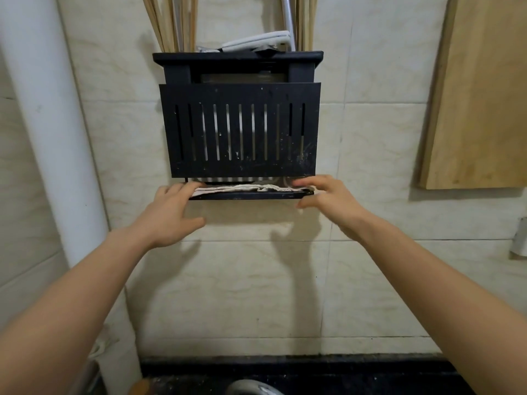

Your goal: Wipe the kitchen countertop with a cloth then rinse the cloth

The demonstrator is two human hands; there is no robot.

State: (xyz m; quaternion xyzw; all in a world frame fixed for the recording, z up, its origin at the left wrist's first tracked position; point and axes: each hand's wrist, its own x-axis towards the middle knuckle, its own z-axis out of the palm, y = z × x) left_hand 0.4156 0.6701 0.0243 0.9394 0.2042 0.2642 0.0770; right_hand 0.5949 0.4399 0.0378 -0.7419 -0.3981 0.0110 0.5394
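A whitish cloth (245,188) lies flat on the bottom bar (248,195) of a black slatted wall rack (241,129). My left hand (171,215) reaches the cloth's left end, its fingers lying on the cloth and the thumb spread below the bar. My right hand (328,199) is at the cloth's right end, fingers over the cloth's edge and the thumb under the bar. Whether either hand pinches the cloth is unclear. The dark countertop (299,372) runs along the bottom of the view.
Wooden chopsticks (171,21) and a white-handled utensil (256,41) stand in the rack's top. A wooden cutting board (479,89) hangs on the tiled wall at right. A white pipe (54,124) runs down the left. A metal tap (251,387) shows at bottom.
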